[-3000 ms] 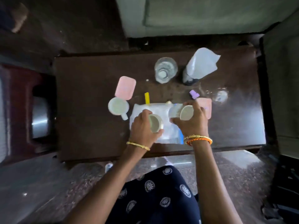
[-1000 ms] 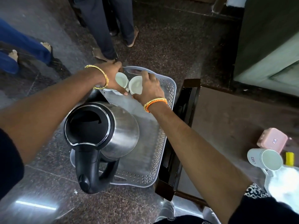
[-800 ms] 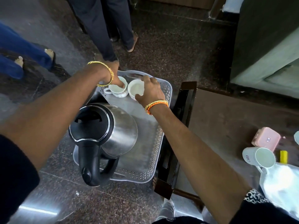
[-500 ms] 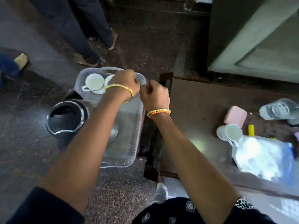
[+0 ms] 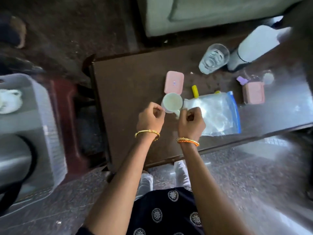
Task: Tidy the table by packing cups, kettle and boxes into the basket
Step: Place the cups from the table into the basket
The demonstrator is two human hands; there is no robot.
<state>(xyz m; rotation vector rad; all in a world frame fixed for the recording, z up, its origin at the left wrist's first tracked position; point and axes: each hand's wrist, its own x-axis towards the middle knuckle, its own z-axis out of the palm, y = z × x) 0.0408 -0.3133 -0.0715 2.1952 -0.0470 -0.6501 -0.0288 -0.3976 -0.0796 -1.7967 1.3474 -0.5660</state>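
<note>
A white mug [image 5: 172,102] stands on the dark table [image 5: 127,78], its handle pointing toward me. My left hand [image 5: 150,118] hovers at the mug's left side with its fingers curled and holds nothing. My right hand [image 5: 191,123] is beside the handle, also curled and holding nothing. A pink box [image 5: 174,82] lies just behind the mug, and a second pink box [image 5: 253,94] lies further right. The grey basket [image 5: 45,119] sits on the floor at the left. It holds two white cups [image 5: 10,101] and the steel kettle [image 5: 11,160].
A clear zip bag [image 5: 218,114] lies right of the mug. Behind it are a yellow stick [image 5: 195,90], a small purple item [image 5: 242,80], a glass of water [image 5: 213,58] and a white-wrapped bottle [image 5: 250,46]. A sofa runs along the table's far side.
Both hands carried two cups from the table to the basket, set them down there and let go. They have now swung back over the table to the remaining mug.
</note>
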